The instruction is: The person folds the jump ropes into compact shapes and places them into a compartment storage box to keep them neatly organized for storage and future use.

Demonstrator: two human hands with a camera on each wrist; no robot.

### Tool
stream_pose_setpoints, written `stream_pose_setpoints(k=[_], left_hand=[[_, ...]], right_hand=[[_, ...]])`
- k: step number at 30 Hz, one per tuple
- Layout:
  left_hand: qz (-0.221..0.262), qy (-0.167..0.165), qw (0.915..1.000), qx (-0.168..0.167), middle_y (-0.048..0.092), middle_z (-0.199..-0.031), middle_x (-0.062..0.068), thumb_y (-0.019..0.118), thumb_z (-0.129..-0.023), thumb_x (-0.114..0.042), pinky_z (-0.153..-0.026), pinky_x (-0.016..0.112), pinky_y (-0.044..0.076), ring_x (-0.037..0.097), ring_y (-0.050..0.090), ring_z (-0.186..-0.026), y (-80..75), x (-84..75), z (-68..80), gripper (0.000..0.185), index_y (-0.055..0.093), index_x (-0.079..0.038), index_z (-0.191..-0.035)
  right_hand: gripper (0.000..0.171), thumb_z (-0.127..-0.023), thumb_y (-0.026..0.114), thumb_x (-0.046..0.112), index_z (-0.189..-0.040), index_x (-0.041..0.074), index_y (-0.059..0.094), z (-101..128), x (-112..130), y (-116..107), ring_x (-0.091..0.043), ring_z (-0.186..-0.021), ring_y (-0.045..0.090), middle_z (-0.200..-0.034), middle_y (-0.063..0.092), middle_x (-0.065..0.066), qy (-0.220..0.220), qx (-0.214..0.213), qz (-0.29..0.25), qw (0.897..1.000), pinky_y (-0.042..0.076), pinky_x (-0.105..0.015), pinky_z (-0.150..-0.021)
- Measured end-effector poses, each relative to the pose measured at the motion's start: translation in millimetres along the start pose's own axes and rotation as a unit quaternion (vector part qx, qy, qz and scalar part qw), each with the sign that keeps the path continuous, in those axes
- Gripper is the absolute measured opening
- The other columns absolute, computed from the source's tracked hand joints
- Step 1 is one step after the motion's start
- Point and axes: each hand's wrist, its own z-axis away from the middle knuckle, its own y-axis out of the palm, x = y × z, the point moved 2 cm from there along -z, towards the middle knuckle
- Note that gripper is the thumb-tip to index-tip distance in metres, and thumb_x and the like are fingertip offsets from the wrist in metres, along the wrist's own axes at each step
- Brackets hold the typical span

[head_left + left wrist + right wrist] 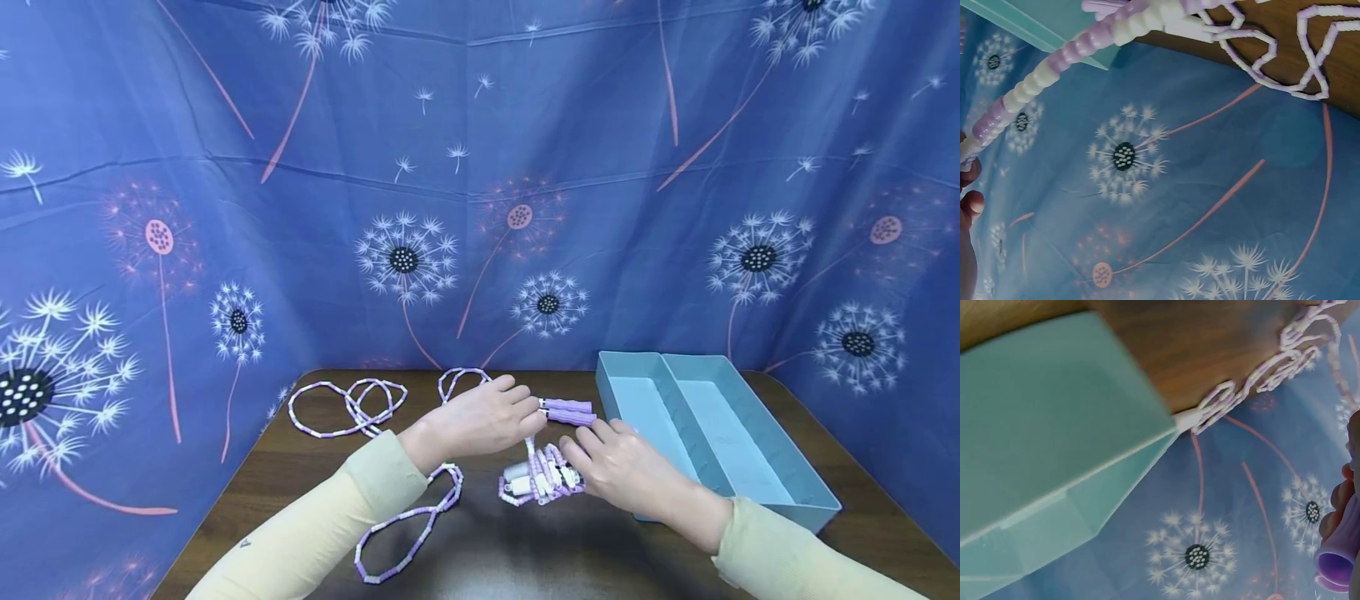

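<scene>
A purple and white beaded jump rope (348, 408) lies in loops on the dark wooden table (525, 550), with a gathered bundle (540, 479) between my hands. Its two purple handles (567, 410) lie side by side behind the bundle. My left hand (487, 417) pinches the beaded rope (1072, 50) close to the handles; its fingertips (971, 203) show at the frame's left edge. My right hand (622, 467) is palm down over the bundle, and its fingers (1335, 500) curl round the end of one purple handle (1338, 562).
A light blue tray (622, 354) with two long empty compartments stands at the right of the table, right behind my right hand; its wall (1054, 425) fills the right wrist view. Blue dandelion-print cloth walls in the table on three sides.
</scene>
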Motion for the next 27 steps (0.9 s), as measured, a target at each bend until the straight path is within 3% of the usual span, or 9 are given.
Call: stream_pose_setpoints(k=[5,10,16,22,27], left_hand=[[0.036,-0.007,0.9993,-0.01,0.056,-0.084,-0.007,0.037,-0.098,-0.021,-0.071,0.027,0.037,0.014,0.05,-0.077,7.2,-0.4,0.7,0.016,0.051,-0.018,-0.091],[0.059,-0.009,0.998,-0.022,0.059,-0.088,-0.006,0.037,-0.098,-0.02,-0.073,0.027,0.039,0.014,0.053,-0.081,12.5,-5.5,1.4,0.016,0.051,-0.016,-0.091],[0.095,-0.019,0.993,-0.067,0.059,-0.086,-0.004,0.044,-0.092,-0.01,-0.073,0.025,0.043,0.012,0.055,-0.082,19.8,-14.5,5.1,0.01,0.052,-0.013,-0.09],[0.171,-0.086,0.9758,-0.106,0.057,-0.085,-0.007,0.053,-0.093,-0.018,-0.075,0.023,0.043,0.009,0.054,-0.082,22.8,-19.4,3.8,0.006,0.051,-0.013,-0.091],[0.236,-0.144,0.9548,-0.109,0.056,-0.087,-0.005,0.056,-0.088,-0.017,-0.082,0.024,0.044,0.011,0.055,-0.083,26.4,-24.6,4.6,0.009,0.051,-0.013,-0.094]], right_hand=[[0.025,-0.079,0.034,0.009,-0.085,0.003,0.058,-8.1,3.8,-3.0,-0.024,-0.059,0.047,-0.071,0.05,-0.006,-0.005,-0.022,-0.009,1.0,0.035,-0.033,-0.05],[0.024,-0.082,0.042,0.019,-0.09,0.004,0.06,-7.3,6.7,-3.6,-0.025,-0.063,0.051,-0.074,0.053,-0.006,0.001,-0.024,-0.018,1.0,0.04,-0.037,-0.052],[0.032,-0.077,0.052,0.03,-0.093,0.004,0.062,-8.0,12.0,-5.7,-0.023,-0.063,0.053,-0.075,0.056,-0.005,0.013,-0.044,-0.03,0.999,0.042,-0.036,-0.051],[0.046,-0.074,0.057,0.044,-0.093,0.002,0.062,-12.1,10.6,-5.3,-0.023,-0.064,0.054,-0.078,0.059,-0.005,0.039,-0.089,-0.043,0.994,0.042,-0.036,-0.052],[0.046,-0.093,0.044,0.044,-0.09,0.001,0.062,-16.9,5.7,-8.4,-0.024,-0.061,0.052,-0.076,0.059,-0.007,0.056,-0.108,-0.035,0.992,0.04,-0.036,-0.048]])
